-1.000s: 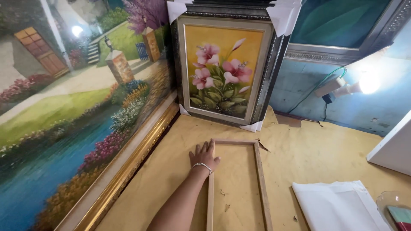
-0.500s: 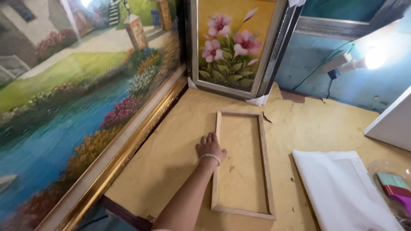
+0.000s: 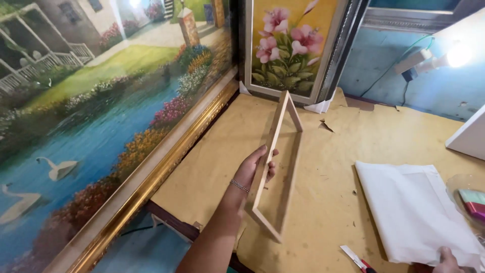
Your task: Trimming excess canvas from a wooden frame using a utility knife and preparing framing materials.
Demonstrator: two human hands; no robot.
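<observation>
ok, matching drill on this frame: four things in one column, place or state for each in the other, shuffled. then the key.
Things
1. wooden stretcher frame
2. white canvas sheet
3. flower painting
4. lit bulb

Places or states
A. lying flat on the brown paper at right, right hand at its near edge
B. glowing at upper right, by the blue wall
C. tilted up on edge, held in the left hand
D. leaning upright at the back of the table

Pairs: 1-C, 2-A, 3-D, 4-B
</observation>
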